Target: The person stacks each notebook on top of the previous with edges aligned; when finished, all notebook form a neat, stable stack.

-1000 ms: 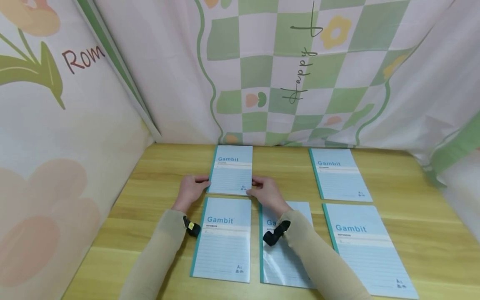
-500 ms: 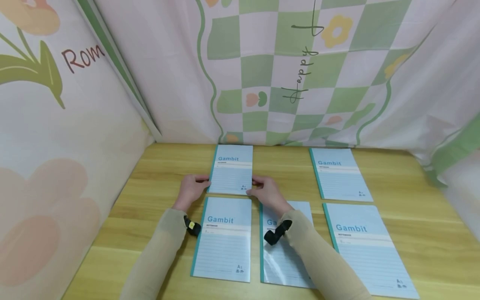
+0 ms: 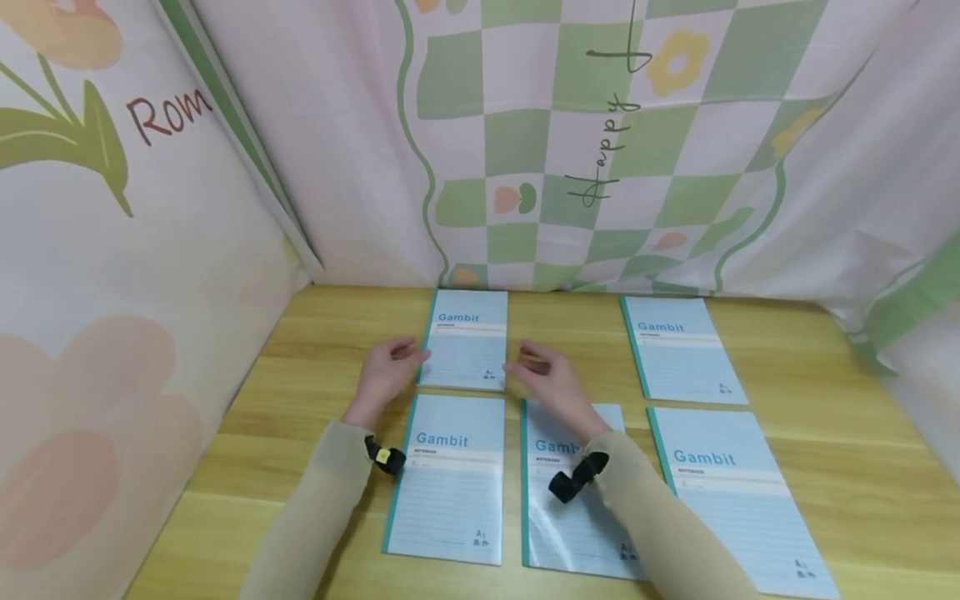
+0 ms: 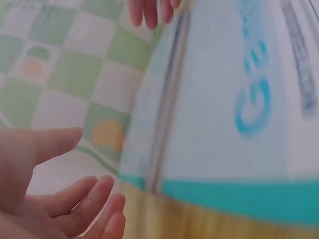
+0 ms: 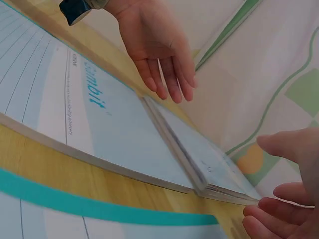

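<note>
A light-blue "Gambit" notebook (image 3: 465, 350) with a teal spine lies flat at the back of the table, left of centre. My left hand (image 3: 386, 375) hovers at its spine side, thumb and fingers spread apart and holding nothing. At its right edge my right hand (image 3: 551, 383) is likewise relaxed, fingers off the notebook. In the right wrist view, the left hand (image 5: 159, 45) shows loose fingers, and my right hand (image 5: 289, 194) has a gap between thumb and fingers. Just in front lies a second notebook (image 3: 450, 483), its top edge close to the first one.
A third notebook (image 3: 570, 533) lies under my right forearm. Two more sit on the right, one at the back (image 3: 682, 350) and one in front (image 3: 742, 500). A patterned curtain (image 3: 585, 150) hangs along the table's back edge, and a printed cloth (image 3: 112, 375) borders the left.
Both hands have let go of the back-left notebook and lifted slightly off its sides. The right hand has drifted a little to the right; the notebook stays in place.
</note>
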Motion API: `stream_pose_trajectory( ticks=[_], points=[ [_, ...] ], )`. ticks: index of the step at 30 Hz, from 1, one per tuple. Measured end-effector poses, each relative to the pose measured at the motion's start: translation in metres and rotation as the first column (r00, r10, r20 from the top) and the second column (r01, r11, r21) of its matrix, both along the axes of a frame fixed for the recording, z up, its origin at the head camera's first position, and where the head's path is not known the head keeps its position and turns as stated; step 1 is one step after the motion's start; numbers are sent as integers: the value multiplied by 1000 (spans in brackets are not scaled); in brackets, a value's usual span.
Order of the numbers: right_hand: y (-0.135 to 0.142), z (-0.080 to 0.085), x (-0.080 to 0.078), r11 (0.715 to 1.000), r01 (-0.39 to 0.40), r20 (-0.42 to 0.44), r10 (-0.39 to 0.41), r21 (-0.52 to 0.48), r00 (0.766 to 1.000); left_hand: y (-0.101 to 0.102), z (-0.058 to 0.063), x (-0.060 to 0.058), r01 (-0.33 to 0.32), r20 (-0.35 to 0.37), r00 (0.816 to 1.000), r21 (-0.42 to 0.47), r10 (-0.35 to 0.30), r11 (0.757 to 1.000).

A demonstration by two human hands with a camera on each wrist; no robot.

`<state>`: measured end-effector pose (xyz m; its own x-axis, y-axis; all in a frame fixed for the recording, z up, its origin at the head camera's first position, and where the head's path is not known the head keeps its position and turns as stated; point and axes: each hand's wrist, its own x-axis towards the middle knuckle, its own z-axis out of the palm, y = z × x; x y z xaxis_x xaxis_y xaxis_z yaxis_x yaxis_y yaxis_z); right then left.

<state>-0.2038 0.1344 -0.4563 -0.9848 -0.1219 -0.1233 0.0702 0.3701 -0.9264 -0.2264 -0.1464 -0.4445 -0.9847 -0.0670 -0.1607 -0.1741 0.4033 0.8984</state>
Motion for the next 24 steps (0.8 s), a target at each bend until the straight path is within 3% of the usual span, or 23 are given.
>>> stream_pose_trajectory(
  ticks=[8, 16, 24],
  points=[
    [43, 12, 15, 999, 24, -14, -24, -46, 1000, 24, 13, 15, 53, -111, 993, 56, -47, 997],
    [93, 20, 37, 996, 89, -36, -88, 30, 996, 55, 15, 28, 159, -160, 977, 108, -141, 981],
    [141, 19, 50, 979, 171, -29, -168, 113, 985, 83, 3, 39, 234, -99, 971, 231, -216, 944]
  ],
)
